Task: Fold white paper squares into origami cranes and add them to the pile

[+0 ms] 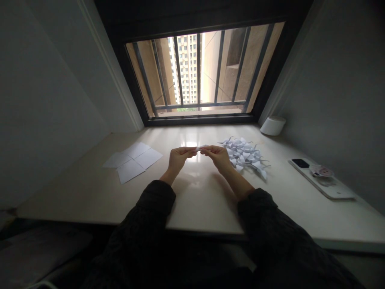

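Between my fingertips, above the middle of the white counter [198, 208], is a small piece of folded white paper [198, 149]. My left hand [181, 155] pinches its left end, and my right hand [217, 154] pinches the other end. Most of the folded paper is hidden by the fingers, so its shape is hard to make out. Just right of my right hand lies a heap of folded white paper cranes [244, 155]. Flat white paper squares [135, 158] lie to the left of my left hand, partly overlapping.
On the right of the counter a white phone [327, 184] lies with a round grip on its back. A white cylindrical object [273, 125] stands in the far right corner. Behind the counter is a barred window [198, 72]; walls rise on both sides.
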`<state>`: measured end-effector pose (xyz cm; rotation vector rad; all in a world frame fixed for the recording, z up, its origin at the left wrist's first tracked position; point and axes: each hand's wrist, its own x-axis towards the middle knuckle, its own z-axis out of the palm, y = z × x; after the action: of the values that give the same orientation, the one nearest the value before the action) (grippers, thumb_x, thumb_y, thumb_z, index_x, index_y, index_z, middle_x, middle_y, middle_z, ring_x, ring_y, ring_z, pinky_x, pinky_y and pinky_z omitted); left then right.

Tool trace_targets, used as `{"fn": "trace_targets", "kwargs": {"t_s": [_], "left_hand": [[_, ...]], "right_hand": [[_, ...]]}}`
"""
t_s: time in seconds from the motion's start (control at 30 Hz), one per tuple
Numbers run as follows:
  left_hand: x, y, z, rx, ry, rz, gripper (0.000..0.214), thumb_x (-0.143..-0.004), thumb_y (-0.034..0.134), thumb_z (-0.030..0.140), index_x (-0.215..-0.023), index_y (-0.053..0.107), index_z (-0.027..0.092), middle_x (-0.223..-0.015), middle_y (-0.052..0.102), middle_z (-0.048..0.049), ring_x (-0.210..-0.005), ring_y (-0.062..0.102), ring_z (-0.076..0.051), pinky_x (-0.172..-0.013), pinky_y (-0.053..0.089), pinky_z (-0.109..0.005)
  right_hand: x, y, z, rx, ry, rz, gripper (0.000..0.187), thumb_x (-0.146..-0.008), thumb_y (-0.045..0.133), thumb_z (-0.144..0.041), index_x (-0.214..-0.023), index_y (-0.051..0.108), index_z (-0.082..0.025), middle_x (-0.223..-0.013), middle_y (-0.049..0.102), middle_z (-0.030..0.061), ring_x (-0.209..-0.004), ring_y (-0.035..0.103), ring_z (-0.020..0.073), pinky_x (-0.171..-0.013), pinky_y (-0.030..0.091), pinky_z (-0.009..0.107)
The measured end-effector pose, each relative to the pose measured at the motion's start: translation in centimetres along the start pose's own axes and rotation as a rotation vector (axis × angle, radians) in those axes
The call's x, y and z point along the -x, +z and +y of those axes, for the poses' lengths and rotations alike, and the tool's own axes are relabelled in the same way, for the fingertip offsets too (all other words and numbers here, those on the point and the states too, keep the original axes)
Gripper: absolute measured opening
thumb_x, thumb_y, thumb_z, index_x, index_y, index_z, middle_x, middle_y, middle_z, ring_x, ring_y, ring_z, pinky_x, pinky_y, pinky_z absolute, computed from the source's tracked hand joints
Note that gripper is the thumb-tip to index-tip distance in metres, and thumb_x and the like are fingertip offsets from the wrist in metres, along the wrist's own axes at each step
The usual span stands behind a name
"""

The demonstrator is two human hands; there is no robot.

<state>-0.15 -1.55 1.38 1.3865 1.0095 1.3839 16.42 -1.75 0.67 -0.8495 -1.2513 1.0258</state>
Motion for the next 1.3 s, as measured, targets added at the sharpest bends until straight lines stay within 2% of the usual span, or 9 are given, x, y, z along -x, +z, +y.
{"fn": "trace_targets", "kwargs": {"t_s": [0.27, 0.43, 0.6, 0.73, 0.87, 1.1, 1.3], "left_hand": [[0.1, 0.1, -0.1, 0.023, 0.048, 0.053, 0.027, -0.060, 0.080, 0.031, -0.081, 0.074, 0.015, -0.075, 0.073, -0.0060, -0.068, 0.068, -0.018, -0.073, 0.055, -0.035], [0.3, 0.2, 0.3, -0.074, 0.115, -0.018, 0.040, -0.068, 0.075, 0.033, -0.105, 0.070, 0.020, -0.077, 0.074, -0.0041, -0.073, 0.068, -0.017, -0.073, 0.055, -0.031], [0.4, 0.3, 0.1, -0.106, 0.135, -0.007, 0.031, -0.069, 0.073, 0.038, -0.095, 0.074, 0.020, -0.086, 0.074, -0.0062, -0.079, 0.069, -0.019, -0.071, 0.055, -0.032], [0.4, 0.2, -0.3, -0.117, 0.197, 0.013, 0.029, -0.070, 0.073, 0.037, -0.094, 0.074, 0.021, -0.089, 0.074, -0.0056, -0.081, 0.068, -0.020, -0.077, 0.055, -0.035], [0.6, 0.4, -0.4, -0.127, 0.244, 0.052, 0.027, -0.069, 0.074, 0.037, -0.091, 0.074, 0.022, -0.093, 0.074, -0.0054, -0.087, 0.068, -0.022, -0.082, 0.055, -0.038], [0.8, 0.5, -0.2, -0.113, 0.235, 0.061, 0.025, -0.069, 0.073, 0.036, -0.090, 0.074, 0.021, -0.092, 0.074, -0.0053, -0.087, 0.069, -0.022, -0.083, 0.055, -0.040], [0.7, 0.7, -0.8, -0.111, 0.248, 0.073, 0.026, -0.068, 0.075, 0.035, -0.090, 0.075, 0.023, -0.093, 0.074, -0.0048, -0.087, 0.068, -0.021, -0.085, 0.054, -0.038]], "right_hand": [[0.0, -0.1, -0.2, -0.023, -0.018, -0.047, 0.022, -0.061, 0.079, -0.039, -0.075, 0.075, -0.024, -0.083, 0.075, 0.0025, -0.081, 0.068, 0.0205, -0.083, 0.053, 0.039], [-0.1, -0.2, -0.3, 0.011, -0.031, -0.042, 0.023, -0.061, 0.078, -0.041, -0.075, 0.075, -0.024, -0.083, 0.075, 0.0023, -0.085, 0.068, 0.0226, -0.086, 0.052, 0.041], [0.0, -0.1, -0.3, 0.023, -0.064, -0.059, 0.023, -0.063, 0.078, -0.041, -0.078, 0.075, -0.024, -0.085, 0.074, 0.0034, -0.086, 0.068, 0.0233, -0.082, 0.053, 0.039], [0.1, 0.0, -0.1, 0.067, -0.095, 0.013, 0.023, -0.064, 0.077, -0.042, -0.079, 0.075, -0.025, -0.088, 0.074, 0.0039, -0.091, 0.067, 0.0244, -0.082, 0.053, 0.039], [0.3, 0.2, -0.1, -0.002, -0.041, 0.056, 0.024, -0.059, 0.080, -0.038, -0.078, 0.075, -0.024, -0.085, 0.074, 0.0032, -0.088, 0.068, 0.0236, -0.084, 0.053, 0.040], [0.4, 0.5, -0.5, -0.027, -0.024, 0.056, 0.018, -0.066, 0.075, -0.037, -0.079, 0.076, -0.024, -0.085, 0.074, 0.0026, -0.081, 0.067, 0.0204, -0.081, 0.053, 0.039], [0.3, 0.8, 0.1, -0.086, -0.040, 0.122, 0.020, -0.064, 0.077, -0.036, -0.078, 0.076, -0.023, -0.081, 0.074, 0.0025, -0.081, 0.068, 0.0213, -0.082, 0.054, 0.040]]}}
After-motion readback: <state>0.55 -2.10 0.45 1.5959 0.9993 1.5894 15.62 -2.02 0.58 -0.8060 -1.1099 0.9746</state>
